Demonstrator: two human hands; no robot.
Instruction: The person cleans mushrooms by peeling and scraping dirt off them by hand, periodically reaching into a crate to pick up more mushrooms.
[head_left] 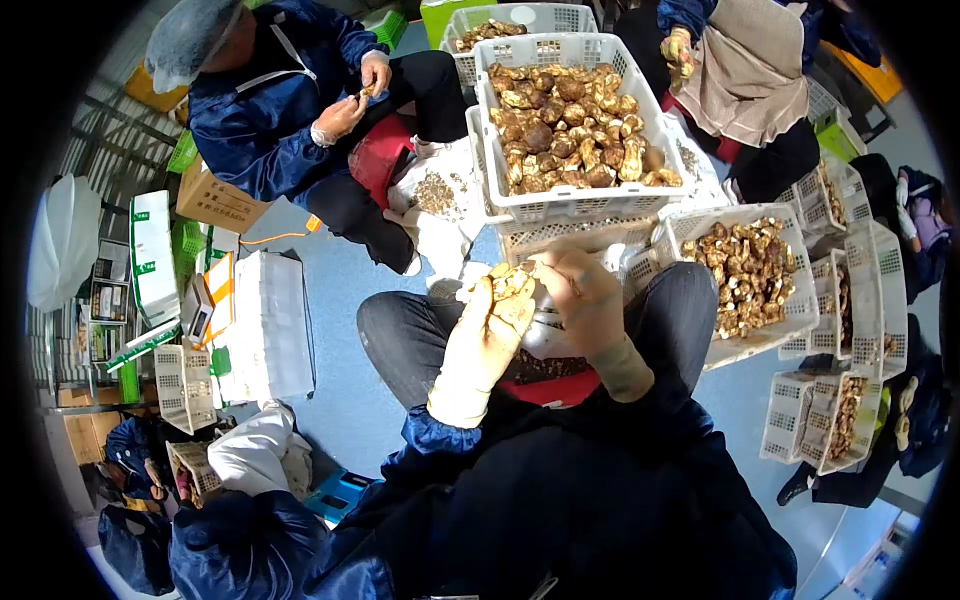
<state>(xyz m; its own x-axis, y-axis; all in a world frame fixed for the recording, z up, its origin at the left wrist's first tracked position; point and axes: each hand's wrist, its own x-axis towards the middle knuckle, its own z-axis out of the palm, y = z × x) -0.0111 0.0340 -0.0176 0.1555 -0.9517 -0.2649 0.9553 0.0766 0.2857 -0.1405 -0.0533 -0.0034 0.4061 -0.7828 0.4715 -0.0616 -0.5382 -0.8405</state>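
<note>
In the middle of the head view my left hand point(487, 330), in a pale stained glove, is closed round a light brown mushroom point(510, 281). My right hand point(585, 300), also gloved, is partly in shadow with its fingers bent and pressed together at the mushroom's right side; what they grip there is hidden. Both hands are above my lap, between my knees. Just beyond them stands a white crate point(580, 200) heaped with brown mushrooms point(570, 125). A second white crate point(765, 340) of smaller mushrooms point(745, 275) is by my right knee.
A co-worker point(260, 110) in a hair net sits at the upper left, another point(750, 70) at the upper right. More crates point(840, 420) line the right side. A cardboard box point(215, 200) and a white container point(270, 325) are on the left; other people sit at the lower left and far right.
</note>
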